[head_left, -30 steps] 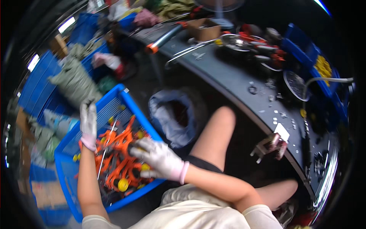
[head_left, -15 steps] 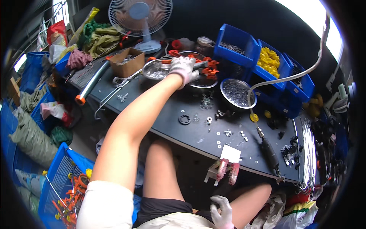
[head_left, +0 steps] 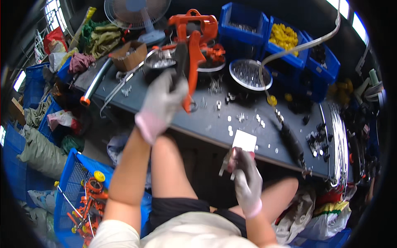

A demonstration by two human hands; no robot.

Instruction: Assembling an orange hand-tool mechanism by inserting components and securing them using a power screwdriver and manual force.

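Raised over the left part of the bench, my left hand (head_left: 164, 97) is closed around the black grip of an orange tool frame (head_left: 193, 62). The piece has a wide orange head at its top and a long orange lever beside the grip; motion smears it. My right hand (head_left: 247, 182) is up at the bench's front edge, fingers stretched and thumb apart. Its fingertips overlap the red-wrapped prongs (head_left: 234, 157) of a small fixture there, and whether they touch cannot be made out. A white square plate (head_left: 244, 141) sits just above these prongs.
Metal bowls (head_left: 250, 75) of small parts and blue bins (head_left: 288, 36) line the back. An air hose leads to a black driver (head_left: 291, 138) at right. Screws and washers lie scattered on the bench (head_left: 198, 124). A blue basket (head_left: 66, 198) of orange parts stands lower left.
My left hand has drawn back from the bowls, lifting the orange tool frame. My right hand has risen from my lap to the red-wrapped prongs. The view has shifted slightly.
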